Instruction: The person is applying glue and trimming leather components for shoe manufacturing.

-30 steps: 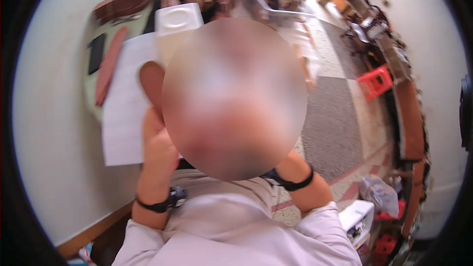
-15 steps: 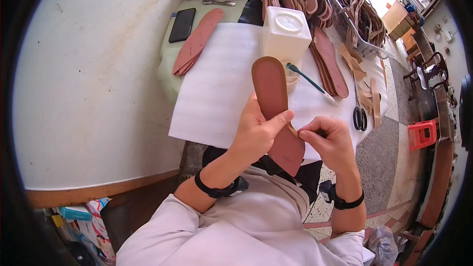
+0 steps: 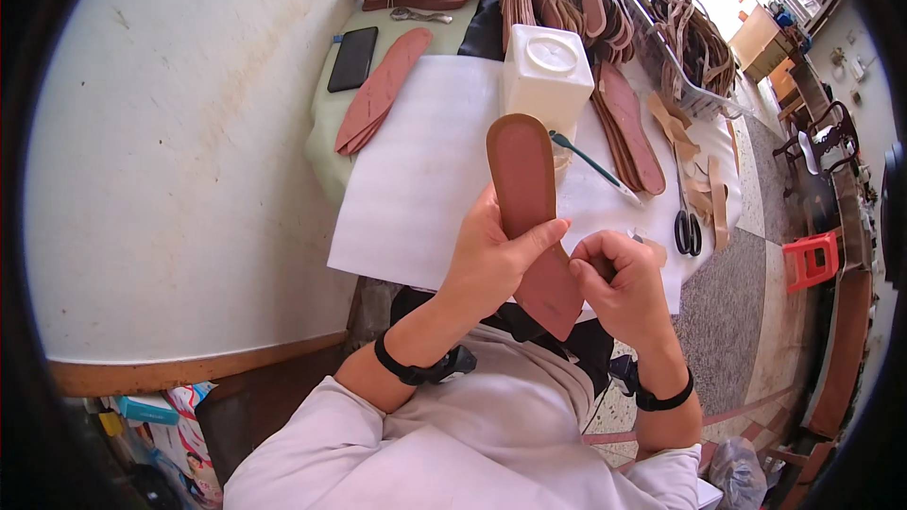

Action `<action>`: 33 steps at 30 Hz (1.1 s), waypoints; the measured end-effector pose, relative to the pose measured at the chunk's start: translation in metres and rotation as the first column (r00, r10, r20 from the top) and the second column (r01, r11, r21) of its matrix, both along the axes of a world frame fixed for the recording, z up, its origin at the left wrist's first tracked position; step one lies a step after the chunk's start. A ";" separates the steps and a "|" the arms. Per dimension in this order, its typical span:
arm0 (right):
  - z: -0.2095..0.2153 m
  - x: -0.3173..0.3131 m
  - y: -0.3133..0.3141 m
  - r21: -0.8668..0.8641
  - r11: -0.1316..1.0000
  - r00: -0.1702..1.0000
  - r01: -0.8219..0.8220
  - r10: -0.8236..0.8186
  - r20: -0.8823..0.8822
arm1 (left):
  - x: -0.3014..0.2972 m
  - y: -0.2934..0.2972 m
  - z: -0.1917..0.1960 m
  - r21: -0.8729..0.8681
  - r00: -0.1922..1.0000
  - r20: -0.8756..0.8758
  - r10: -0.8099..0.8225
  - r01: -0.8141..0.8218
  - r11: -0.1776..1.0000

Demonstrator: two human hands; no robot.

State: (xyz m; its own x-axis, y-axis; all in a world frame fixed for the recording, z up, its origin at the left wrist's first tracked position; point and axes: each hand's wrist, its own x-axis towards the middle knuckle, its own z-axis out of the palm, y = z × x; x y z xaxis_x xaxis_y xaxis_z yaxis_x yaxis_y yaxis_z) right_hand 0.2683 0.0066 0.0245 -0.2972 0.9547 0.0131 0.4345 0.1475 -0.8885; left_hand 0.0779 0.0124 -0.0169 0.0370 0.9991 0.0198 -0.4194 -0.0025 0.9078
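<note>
Insole (image 3: 527, 191), long, reddish-brown, brown-edged

A pale top (image 3: 453, 458) is worn with black wrist straps (image 3: 669, 401) and, it seems, dark trousers (image 3: 592, 348).

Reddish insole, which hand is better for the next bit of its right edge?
Probably the right hand: it's curled right at that edge. The left hand has its grip around the reddish insole, so it seems better placed for steadying.
</note>
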 end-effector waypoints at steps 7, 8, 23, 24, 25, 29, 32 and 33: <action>-0.003 -0.004 0.002 -0.054 0.998 0.995 0.014 -0.019 -0.095 | 0.002 -0.008 0.003 0.136 0.965 -0.233 0.120 -0.090 0.987; -0.005 -0.004 0.004 -0.084 0.996 0.991 0.003 -0.014 -0.135 | 0.002 -0.007 0.004 0.160 0.964 -0.222 0.149 -0.115 0.981; -0.019 0.021 0.012 -0.289 0.954 0.906 -0.079 -0.052 -0.420 | -0.007 0.000 0.000 -0.023 0.998 -0.013 0.069 -0.070 0.997; -0.019 0.022 0.011 -0.288 0.955 0.907 -0.074 -0.055 -0.417 | -0.008 0.000 -0.001 -0.021 0.998 -0.008 0.070 -0.070 0.997; -0.020 0.022 0.010 -0.287 0.955 0.908 -0.070 -0.059 -0.415 | -0.008 0.000 -0.002 -0.019 0.998 -0.004 0.070 -0.070 0.997; -0.024 0.020 0.003 -0.243 0.969 0.907 -0.040 -0.067 -0.415 | -0.006 -0.001 -0.003 -0.038 0.997 -0.002 0.082 -0.082 0.996; -0.028 0.022 0.000 -0.212 0.977 0.920 -0.028 -0.058 -0.389 | -0.004 0.000 -0.005 -0.032 0.996 -0.001 0.091 -0.091 0.995; -0.028 0.022 -0.001 -0.207 0.978 0.923 -0.026 -0.056 -0.381 | -0.004 0.000 -0.005 -0.036 0.996 0.002 0.089 -0.089 0.995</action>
State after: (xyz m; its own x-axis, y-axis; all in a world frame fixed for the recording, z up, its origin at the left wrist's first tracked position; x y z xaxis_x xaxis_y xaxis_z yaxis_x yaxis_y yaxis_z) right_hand 0.2900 0.0060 -0.0036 -0.2939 0.9531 -0.0723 0.0560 -0.0583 -0.9967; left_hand 0.0736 0.0120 -0.0217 -0.0523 0.9985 -0.0156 -0.4219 -0.0079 0.9066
